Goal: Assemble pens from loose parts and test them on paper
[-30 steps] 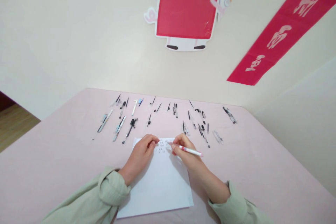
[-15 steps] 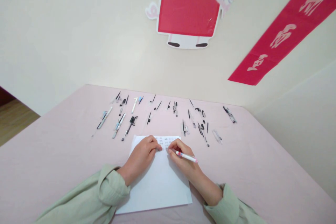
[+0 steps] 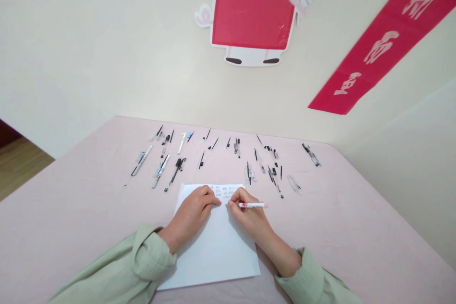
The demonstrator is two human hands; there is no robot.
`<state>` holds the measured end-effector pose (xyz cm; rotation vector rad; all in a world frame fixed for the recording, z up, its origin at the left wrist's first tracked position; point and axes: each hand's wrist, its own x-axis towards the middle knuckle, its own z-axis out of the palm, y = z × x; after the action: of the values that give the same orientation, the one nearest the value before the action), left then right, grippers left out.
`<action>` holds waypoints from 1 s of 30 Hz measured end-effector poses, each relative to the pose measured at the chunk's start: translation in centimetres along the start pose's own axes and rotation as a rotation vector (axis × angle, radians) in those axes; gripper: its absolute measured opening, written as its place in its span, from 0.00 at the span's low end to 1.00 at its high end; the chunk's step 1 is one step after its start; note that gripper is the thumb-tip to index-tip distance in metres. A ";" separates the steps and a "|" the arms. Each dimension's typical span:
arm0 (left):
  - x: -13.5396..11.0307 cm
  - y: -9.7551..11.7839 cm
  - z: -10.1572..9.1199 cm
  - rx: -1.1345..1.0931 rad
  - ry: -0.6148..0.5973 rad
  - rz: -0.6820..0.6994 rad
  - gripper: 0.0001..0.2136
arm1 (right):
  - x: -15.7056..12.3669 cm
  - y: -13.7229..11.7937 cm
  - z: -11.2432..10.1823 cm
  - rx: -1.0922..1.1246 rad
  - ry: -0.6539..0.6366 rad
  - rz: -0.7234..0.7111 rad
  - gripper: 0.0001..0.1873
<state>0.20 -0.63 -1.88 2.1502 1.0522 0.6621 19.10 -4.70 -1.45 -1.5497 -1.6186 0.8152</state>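
Note:
A white sheet of paper [image 3: 217,247] lies on the pink table [image 3: 356,228] in front of me, with small handwriting near its top edge. My left hand [image 3: 194,211] rests on the sheet's upper left part, fingers curled and pressing the paper down. My right hand [image 3: 245,211] grips a white pen with a red band [image 3: 253,205], its tip touching the paper just right of my left fingertips. Both sleeves are pale green.
Several pens and pen parts [image 3: 171,161] lie in loose rows across the table beyond the paper, from left to far right [image 3: 311,155]. A cream wall with a red cartoon cutout [image 3: 252,14] and a red banner [image 3: 377,42] stands behind.
My right hand moved left and slightly toward me along the paper, close to my left fingertips. The pen's barrel has flattened to nearly level. My left hand stayed put.

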 end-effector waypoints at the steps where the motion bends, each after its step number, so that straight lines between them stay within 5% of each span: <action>1: 0.0 0.0 0.0 0.000 0.001 -0.001 0.16 | 0.0 0.0 0.0 -0.002 0.000 -0.004 0.04; 30: 0.1 0.4 -0.1 0.005 0.003 -0.005 0.17 | 0.1 -0.1 0.2 0.023 -0.001 0.021 0.04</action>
<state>0.38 -0.67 -1.46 2.1509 1.0610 0.6609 18.88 -4.62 -1.46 -1.5523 -1.5906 0.8432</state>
